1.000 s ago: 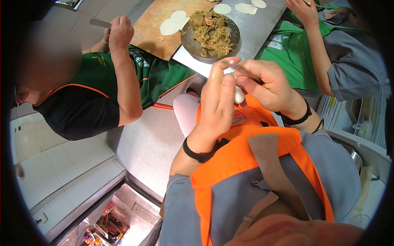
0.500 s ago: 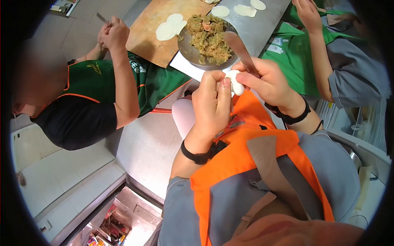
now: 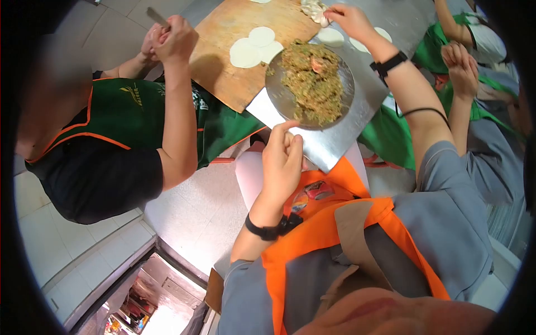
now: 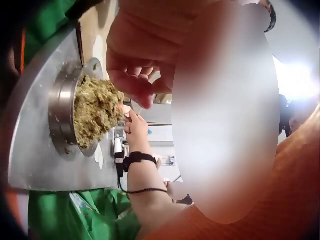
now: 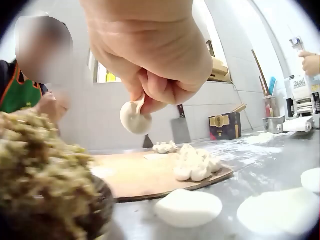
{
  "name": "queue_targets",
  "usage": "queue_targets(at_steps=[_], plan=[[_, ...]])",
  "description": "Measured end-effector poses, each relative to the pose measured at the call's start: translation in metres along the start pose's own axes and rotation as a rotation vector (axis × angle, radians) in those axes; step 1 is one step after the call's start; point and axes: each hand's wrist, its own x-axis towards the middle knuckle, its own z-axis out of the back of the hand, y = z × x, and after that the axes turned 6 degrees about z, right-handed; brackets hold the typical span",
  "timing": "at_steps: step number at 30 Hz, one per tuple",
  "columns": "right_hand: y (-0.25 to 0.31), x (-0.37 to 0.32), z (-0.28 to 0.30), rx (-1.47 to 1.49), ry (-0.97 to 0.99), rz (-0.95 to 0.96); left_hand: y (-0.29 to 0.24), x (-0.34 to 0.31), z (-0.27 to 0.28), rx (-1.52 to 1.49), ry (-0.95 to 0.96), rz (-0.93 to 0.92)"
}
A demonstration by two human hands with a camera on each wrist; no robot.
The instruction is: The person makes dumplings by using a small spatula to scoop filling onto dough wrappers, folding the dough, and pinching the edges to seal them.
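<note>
Out went the right hand (image 3: 347, 18), away from the chest where both hands had been pinching the dough half a second ago, all the way to the far end of the board. The left hand (image 3: 282, 162) dropped back and hung by the near rim of the filling plate.

Biggest first: the steel table (image 3: 329, 146) ran under everything. On it lay the wooden board (image 3: 223, 30), with the metal plate (image 3: 274, 89) beside it, heaped with green minced filling (image 3: 314, 84). At the board's far corner sat a pile of finished dumplings (image 5: 195, 165). Round wrappers (image 3: 254, 47) lay stacked on the board, and more wrappers lay loose on the steel (image 5: 189, 207). Smallest of all was the folded dumpling (image 5: 135, 117), pinched by its seam between the right thumb and fingertips and held in the air above the board, near the pile but not touching it.

The left hand's fingers were loosely curled and held nothing.

By my reckoning this dumpling was sealed and only needed setting down with the others. With that much filling and so many wrappers unused, most of the batch looked still to be made.
</note>
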Motion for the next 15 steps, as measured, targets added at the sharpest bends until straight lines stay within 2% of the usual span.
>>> queue_targets(at_steps=[2,4,7,9,12,15], plan=[[-0.023,0.049,-0.014,-0.055,-0.051,0.004,0.010,0.003,0.013,0.000,-0.034,0.038],[-0.031,0.088,-0.025,-0.078,-0.060,0.003,0.018,0.007,0.025,-0.012,-0.078,0.064],[-0.028,0.130,-0.045,-0.136,-0.036,-0.040,0.026,0.012,0.038,-0.021,-0.113,0.198],[-0.022,0.144,-0.058,-0.209,-0.002,-0.120,0.029,0.015,0.043,0.035,-0.141,0.233],[-0.036,0.152,-0.074,-0.356,0.106,-0.041,0.041,0.020,0.045,0.046,-0.144,0.261],[-0.027,0.135,-0.065,-0.378,0.066,-0.040,0.042,0.022,0.041,0.065,-0.127,0.241]])
